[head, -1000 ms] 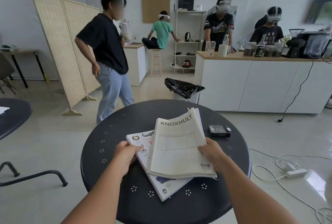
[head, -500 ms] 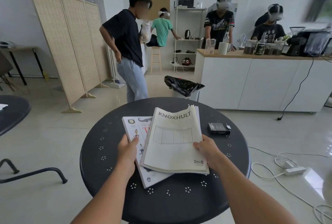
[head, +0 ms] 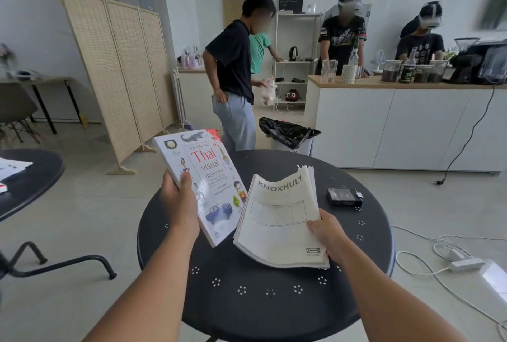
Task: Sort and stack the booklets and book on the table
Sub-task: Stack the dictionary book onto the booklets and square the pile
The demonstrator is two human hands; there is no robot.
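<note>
A person's left hand (head: 179, 201) grips a Thai visual dictionary (head: 204, 182) by its left edge, thumb on the cover, tilted up over the left edge of a round black table (head: 247, 300). The right hand (head: 326, 232) pinches a stack of KNOXHULT booklets (head: 279, 221) at its right edge, apparently lifted off the middle of the tabletop. A small black box (head: 343, 197) lies near the right edge.

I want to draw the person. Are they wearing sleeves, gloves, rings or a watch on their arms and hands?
No. Both forearms are bare right to the bottom edge of the picture, with no sleeves showing. The left hand and right hand have no gloves, and no rings or watch show.
</note>
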